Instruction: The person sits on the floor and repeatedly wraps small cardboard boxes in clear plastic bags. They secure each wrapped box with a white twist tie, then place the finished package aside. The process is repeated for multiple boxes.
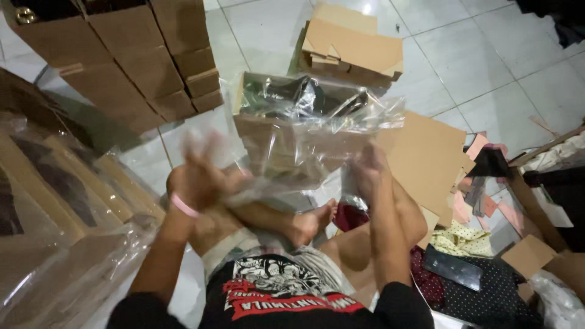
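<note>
I see both hands raised over my crossed legs, each gripping a lower corner of a clear bag (317, 131). The left hand (204, 176) is motion-blurred; its fingers appear spread against the bag's lower left edge, so I cannot tell how firm its grip is. A pink band (183, 206) circles that wrist. The right hand (368, 167) is also blurred, with its grip pressed together on the bag's lower right edge.

The bag hangs in the air between the two hands, above the floor (475, 55). Inside it sits a flat brown box (274, 137) with dark contents visible at the top.

Beyond the bag, a stack of folded cardboard (350, 45) lies on the white tiled floor. To the upper left stands a pile of cartons (128, 55). At left, bagged boxes (61, 201) lean together, just beside my left arm. At right, a cardboard sheet (426, 158) lies flat, near scattered cloth (463, 240) and paper scraps.
</note>
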`<state>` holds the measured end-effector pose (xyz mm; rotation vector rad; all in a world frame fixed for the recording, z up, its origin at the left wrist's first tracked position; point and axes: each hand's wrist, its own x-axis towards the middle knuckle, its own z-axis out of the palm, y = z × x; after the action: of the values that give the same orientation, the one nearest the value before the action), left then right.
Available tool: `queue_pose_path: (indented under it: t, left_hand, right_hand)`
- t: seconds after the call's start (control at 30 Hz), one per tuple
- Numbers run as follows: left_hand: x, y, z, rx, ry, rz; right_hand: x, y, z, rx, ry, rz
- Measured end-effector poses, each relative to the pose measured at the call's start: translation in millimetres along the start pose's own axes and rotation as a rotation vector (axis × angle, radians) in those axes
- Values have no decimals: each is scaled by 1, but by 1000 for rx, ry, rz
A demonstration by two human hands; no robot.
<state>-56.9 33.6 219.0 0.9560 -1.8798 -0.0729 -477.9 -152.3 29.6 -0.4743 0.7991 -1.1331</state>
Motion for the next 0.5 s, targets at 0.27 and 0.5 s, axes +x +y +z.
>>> queue_pose_path:
  t: [0.27, 0.5]
  left_hand:
    - [102, -11, 20, 203, 124, 117]
    - [158, -33, -8, 246, -47, -266]
  right_hand:
    - [-1, 11, 2, 98, -34, -9]
    - [6, 9, 7, 91, 32, -16]
